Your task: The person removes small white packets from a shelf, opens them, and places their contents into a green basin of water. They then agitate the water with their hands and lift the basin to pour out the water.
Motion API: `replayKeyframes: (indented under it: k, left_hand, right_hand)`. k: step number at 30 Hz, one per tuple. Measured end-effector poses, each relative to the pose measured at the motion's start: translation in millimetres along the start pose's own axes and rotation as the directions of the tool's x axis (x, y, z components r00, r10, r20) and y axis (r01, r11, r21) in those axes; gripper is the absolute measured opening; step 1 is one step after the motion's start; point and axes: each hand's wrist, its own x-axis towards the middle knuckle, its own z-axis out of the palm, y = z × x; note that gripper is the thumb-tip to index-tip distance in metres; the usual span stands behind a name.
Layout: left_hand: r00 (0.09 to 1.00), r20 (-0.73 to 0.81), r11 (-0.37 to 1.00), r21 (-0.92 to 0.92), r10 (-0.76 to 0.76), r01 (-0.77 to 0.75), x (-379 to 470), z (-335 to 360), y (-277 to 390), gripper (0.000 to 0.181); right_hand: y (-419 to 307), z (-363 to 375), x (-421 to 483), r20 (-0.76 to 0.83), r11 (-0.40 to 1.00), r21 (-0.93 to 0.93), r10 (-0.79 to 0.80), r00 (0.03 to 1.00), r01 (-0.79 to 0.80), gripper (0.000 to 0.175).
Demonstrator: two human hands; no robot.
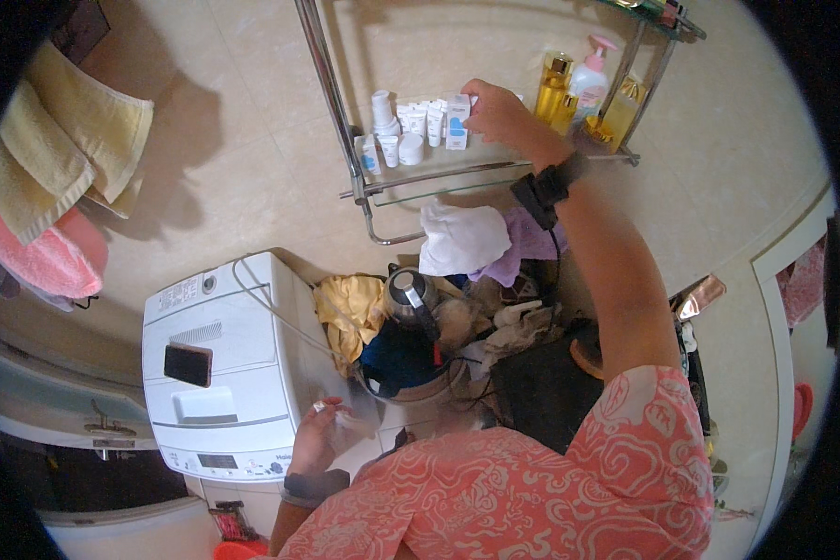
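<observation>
My right hand (498,115) reaches onto a glass shelf (448,164) in a chrome rack. Its fingertips are at the right side of a small white carton (457,122) with a blue mark. A sliver of something white and pink shows between the fingers; whether they grip it I cannot tell. Left of the carton stand several small white tubes (434,126), a white jar (411,149) and a white bottle (382,108). Low in the view, beside the washing machine, my left hand (313,439) holds a small white item (320,406), mostly hidden and blurred.
A gold bottle (553,84) and a pink-topped pump bottle (591,84) stand right of my right hand. Below the rack hang a white cloth (462,238) and a purple cloth (507,262). A phone (188,365) lies on the Haier washing machine (245,371). A metal kettle (409,294) sits among clutter.
</observation>
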Motion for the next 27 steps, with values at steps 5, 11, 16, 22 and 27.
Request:
replayKeyframes:
  k: [5,11,16,22,27]
  left_hand:
    - [1.000,-0.015,1.000,-0.016,-0.011,0.011,-0.3,1.2,2.4,0.026]
    - [1.000,0.004,0.999,-0.041,-0.002,0.002,2.8,1.1,4.1,0.024]
    - [1.000,0.027,0.997,-0.076,0.008,-0.006,4.5,1.3,4.4,0.025]
    - [1.000,0.002,0.994,-0.108,-0.013,0.013,6.1,5.5,3.1,0.029]
    - [1.000,0.006,0.996,-0.091,-0.012,0.012,5.5,7.4,3.8,0.029]
  right_hand:
    - [-5.8,1.6,2.2,0.005,0.992,-0.100,-0.074,0.997,0.074,0.046]
    - [-11.4,-0.8,-0.1,-0.009,0.956,-0.211,-0.210,0.978,0.203,0.041]
    - [-31.7,-12.4,-7.7,0.001,0.947,-0.234,-0.226,0.974,0.220,0.036]
    - [-64.2,-11.4,-18.0,0.100,0.908,-0.199,-0.354,0.930,0.368,0.036]
    - [-76.3,4.4,-17.7,0.063,0.905,-0.176,-0.382,0.922,0.387,0.037]
